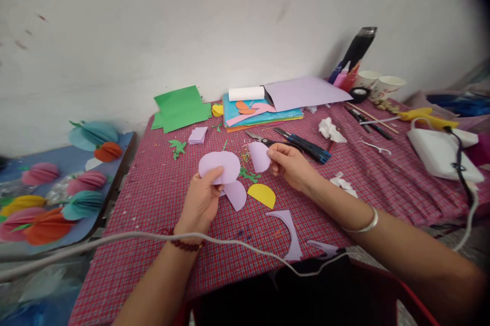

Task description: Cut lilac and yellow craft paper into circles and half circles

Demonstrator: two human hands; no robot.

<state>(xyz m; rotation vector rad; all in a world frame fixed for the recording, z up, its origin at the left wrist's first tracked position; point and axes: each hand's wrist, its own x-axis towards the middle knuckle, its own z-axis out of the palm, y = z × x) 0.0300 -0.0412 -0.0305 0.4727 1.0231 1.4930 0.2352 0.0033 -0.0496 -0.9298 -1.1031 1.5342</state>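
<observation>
My left hand is closed on a lilac paper circle, held up over the red checked tablecloth; a second lilac piece hangs just below it. My right hand pinches a folded lilac half-circle at its right edge. A yellow half-circle lies on the cloth between my hands. Lilac offcuts lie nearer to me.
Scissors, blue pens, crumpled tissue, a coloured paper stack, green sheets, a glue gun, a white box and cups sit behind. Paper fruit fills a blue tray at left. A white cable crosses in front.
</observation>
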